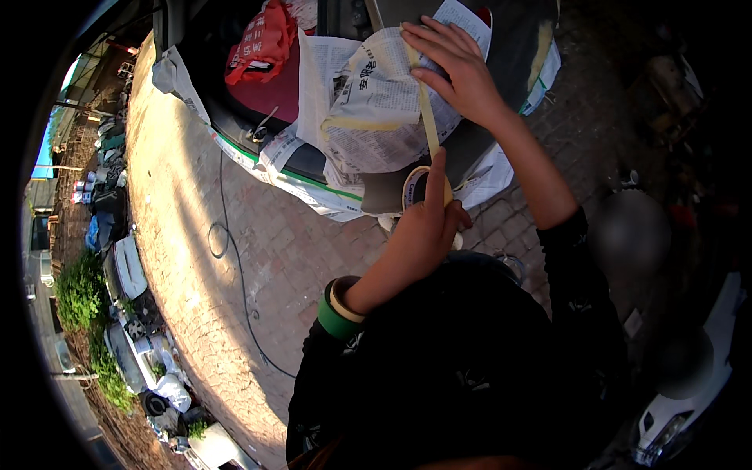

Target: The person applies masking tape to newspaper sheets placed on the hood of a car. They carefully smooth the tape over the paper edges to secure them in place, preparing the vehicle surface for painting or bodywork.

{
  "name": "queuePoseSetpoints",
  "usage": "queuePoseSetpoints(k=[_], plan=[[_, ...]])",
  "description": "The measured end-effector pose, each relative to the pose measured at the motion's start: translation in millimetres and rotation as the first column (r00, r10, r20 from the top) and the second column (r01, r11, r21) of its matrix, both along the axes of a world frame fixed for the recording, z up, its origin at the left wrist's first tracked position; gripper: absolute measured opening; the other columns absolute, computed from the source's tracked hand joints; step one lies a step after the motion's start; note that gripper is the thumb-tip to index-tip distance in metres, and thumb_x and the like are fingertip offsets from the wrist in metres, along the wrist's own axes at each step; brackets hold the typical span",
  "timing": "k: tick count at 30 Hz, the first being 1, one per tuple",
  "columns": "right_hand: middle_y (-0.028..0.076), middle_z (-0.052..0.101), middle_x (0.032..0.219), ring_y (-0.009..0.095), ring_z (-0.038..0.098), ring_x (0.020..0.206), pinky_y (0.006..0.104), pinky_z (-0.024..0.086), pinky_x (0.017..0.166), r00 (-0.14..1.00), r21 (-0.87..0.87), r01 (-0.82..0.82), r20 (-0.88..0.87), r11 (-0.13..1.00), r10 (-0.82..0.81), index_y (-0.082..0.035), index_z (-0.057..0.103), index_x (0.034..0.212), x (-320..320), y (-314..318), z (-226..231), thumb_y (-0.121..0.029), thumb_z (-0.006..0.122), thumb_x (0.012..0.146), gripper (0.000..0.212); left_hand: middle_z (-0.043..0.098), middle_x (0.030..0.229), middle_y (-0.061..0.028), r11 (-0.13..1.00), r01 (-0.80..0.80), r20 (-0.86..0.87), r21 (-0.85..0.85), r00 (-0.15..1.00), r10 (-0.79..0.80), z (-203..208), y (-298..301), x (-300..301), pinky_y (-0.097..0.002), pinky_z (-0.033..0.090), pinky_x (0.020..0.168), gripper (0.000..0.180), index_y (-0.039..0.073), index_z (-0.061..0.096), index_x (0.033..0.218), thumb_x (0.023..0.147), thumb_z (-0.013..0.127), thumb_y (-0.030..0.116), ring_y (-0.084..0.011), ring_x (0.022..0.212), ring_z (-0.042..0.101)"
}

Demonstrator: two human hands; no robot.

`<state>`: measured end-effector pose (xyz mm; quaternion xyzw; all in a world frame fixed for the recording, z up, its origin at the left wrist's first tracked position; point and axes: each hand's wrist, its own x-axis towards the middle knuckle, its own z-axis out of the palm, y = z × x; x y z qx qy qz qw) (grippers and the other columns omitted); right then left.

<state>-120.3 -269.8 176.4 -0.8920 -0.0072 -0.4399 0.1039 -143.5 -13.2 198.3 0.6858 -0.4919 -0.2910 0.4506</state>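
My left hand [423, 235] grips a roll of masking tape [408, 188] by its side, one finger stretched up along it. A pale yellow strip of tape [428, 121] runs taut from that roll up to my right hand [458, 69]. My right hand lies with fingers extended on a newspaper sheet [364, 82], pressing near the strip's upper end. Another yellow tape strip [360, 124] crosses the lower part of the sheet. Around my left wrist sit a green tape roll [338, 319] and a cream tape roll [341, 296]. The newspaper covers a rounded part of a dark vehicle.
A red plastic bag [265, 43] lies inside the vehicle at upper left. Green and white tape [313, 186] lines the body edge. A dark hose [227, 235] snakes over the brick paving. Part of a white car [693, 384] shows at lower right.
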Motion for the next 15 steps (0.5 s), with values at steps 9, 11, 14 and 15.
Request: queuePoseSetpoints(k=[9,11,14,15], plan=[[0.002,0.044,0.16,0.026,0.033,0.152,0.0508,0.023,0.124,0.998,0.008,-0.049,-0.049,0.999,0.05,-0.017,0.051,0.152,-2.0,-4.3,-0.9,-0.034,0.069,0.096,0.061,0.07,0.075,-0.0191,0.995,-0.104,0.179,0.015,0.979,0.099,-23.2,3.8,5.7,-0.0467,0.055,0.063,0.08,-0.006,0.007,0.158,0.095,0.055,0.003,-0.0402,0.067,0.07],[0.003,0.04,0.162,0.026,0.03,0.153,0.0515,0.021,0.126,0.987,0.011,-0.136,-0.083,0.991,0.137,-0.017,0.046,0.154,-7.6,-10.1,3.6,-0.043,0.074,0.089,0.076,0.072,0.078,-0.0181,0.996,-0.089,0.111,-0.026,0.99,0.091,-25.3,4.8,7.6,-0.0464,0.055,0.064,0.081,-0.006,0.006,0.158,0.094,0.055,0.003,-0.0402,0.068,0.071],[0.004,0.036,0.165,0.026,0.025,0.155,0.0523,0.018,0.127,0.973,0.019,-0.178,-0.144,0.984,0.179,-0.017,0.041,0.157,-10.3,-13.2,8.8,-0.055,0.082,0.075,0.099,0.074,0.082,-0.0156,0.988,-0.102,-0.009,0.116,0.995,0.104,-12.5,3.1,8.7,-0.0455,0.056,0.066,0.08,-0.005,0.007,0.159,0.095,0.054,0.002,-0.0398,0.071,0.072],[0.004,0.034,0.165,0.026,0.024,0.155,0.0525,0.017,0.127,0.97,0.022,-0.177,-0.165,0.984,0.178,-0.018,0.04,0.158,-11.1,-13.9,9.7,-0.059,0.084,0.069,0.107,0.074,0.082,-0.0156,0.989,-0.103,-0.025,0.109,0.994,0.106,-12.3,2.4,9.3,-0.0454,0.056,0.066,0.08,-0.005,0.007,0.159,0.095,0.053,0.002,-0.0392,0.071,0.072]])
